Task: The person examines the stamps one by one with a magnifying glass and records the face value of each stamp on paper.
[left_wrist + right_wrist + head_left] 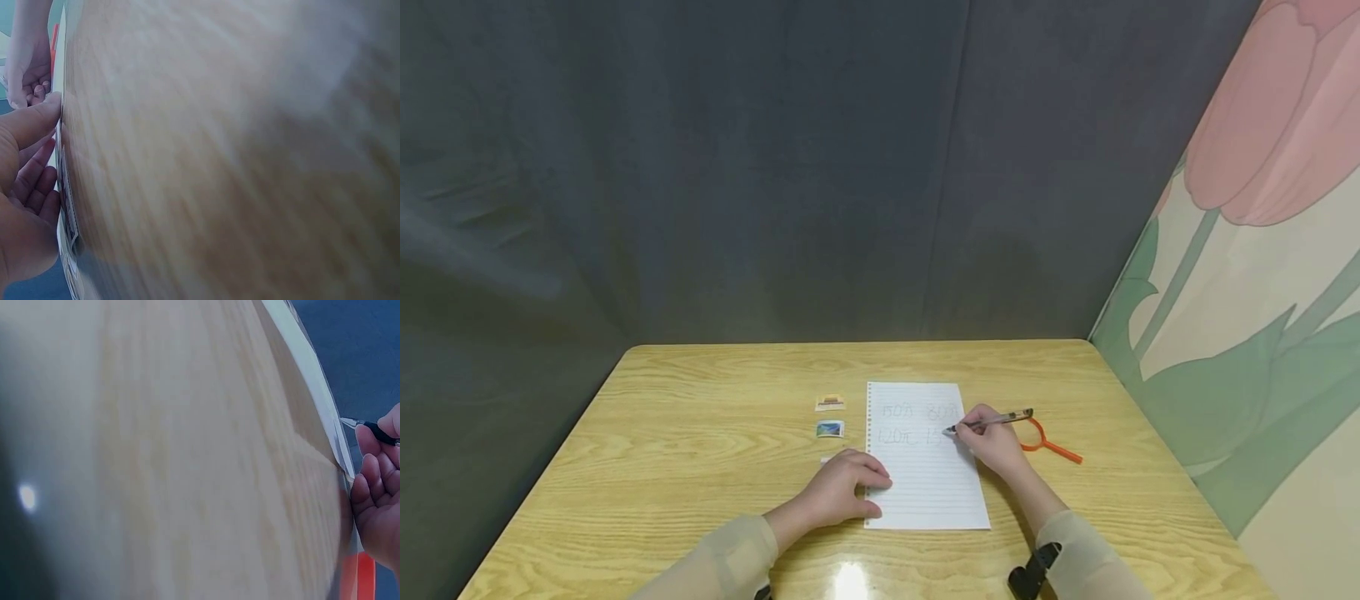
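A lined sheet of paper (pixel 925 492) with punched holes along its left edge lies on the wooden table. Two rows of faint handwriting run across its upper part. My right hand (pixel 992 442) grips a pen (pixel 1003 419), its tip at the second row of writing; in the right wrist view the pen tip (pixel 349 422) meets the paper's edge-on surface. My left hand (pixel 844 490) rests on the left edge of the sheet, thumb and fingers spread apart. In the left wrist view the left hand (pixel 28 187) touches the paper from the side.
Left of the paper lie two small stamps, a yellowish stamp (pixel 830 402) and a blue-green stamp (pixel 830 429). A white scrap (pixel 825 459) is partly covered by the left hand. An orange-red magnifying glass (pixel 1060 451) lies beyond the right hand. A dark curtain (pixel 850 167) hangs behind the table (pixel 700 433).
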The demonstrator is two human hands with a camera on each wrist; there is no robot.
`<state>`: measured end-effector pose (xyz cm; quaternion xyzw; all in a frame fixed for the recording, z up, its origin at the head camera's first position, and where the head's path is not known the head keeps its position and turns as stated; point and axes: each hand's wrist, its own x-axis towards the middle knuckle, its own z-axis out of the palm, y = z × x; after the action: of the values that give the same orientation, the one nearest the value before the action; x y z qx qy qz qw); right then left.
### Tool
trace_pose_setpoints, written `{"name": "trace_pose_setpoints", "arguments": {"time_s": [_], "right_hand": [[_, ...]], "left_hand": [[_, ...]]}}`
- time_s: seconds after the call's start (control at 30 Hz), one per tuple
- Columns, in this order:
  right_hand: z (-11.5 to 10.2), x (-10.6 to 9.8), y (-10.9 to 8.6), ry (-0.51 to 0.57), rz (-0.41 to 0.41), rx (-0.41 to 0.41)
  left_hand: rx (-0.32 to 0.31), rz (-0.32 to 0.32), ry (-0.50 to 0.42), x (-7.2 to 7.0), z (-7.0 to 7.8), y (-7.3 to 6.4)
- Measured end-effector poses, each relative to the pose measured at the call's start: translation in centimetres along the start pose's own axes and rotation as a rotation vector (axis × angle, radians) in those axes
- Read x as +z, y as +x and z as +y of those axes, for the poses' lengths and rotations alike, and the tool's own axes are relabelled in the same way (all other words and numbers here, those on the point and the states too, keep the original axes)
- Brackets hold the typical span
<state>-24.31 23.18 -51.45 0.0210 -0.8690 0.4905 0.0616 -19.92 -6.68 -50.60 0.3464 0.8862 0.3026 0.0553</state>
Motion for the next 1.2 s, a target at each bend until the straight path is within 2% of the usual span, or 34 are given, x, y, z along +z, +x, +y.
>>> {"name": "trace_pose_setpoints", "arguments": {"time_s": [0.33,0.73,0.93,1.2], "right_hand": [[0.15,0.0,0.11,-0.028,-0.017,-0.038],[0.33,-0.73,-0.68,-0.027,-0.092,-0.119],[0.41,-0.94,-0.65,-0.024,-0.061,-0.115],[0.16,-0.58,-0.21,-0.055,-0.002,-0.07]], "left_hand": [[-0.005,0.0,-0.003,0.02,-0.06,-0.02],[-0.003,-0.007,-0.003,0.14,-0.24,0.03],[-0.003,-0.005,-0.007,0.1,-0.16,0.02],[0.0,-0.007,-0.009,0.05,-0.12,0.0]]}}
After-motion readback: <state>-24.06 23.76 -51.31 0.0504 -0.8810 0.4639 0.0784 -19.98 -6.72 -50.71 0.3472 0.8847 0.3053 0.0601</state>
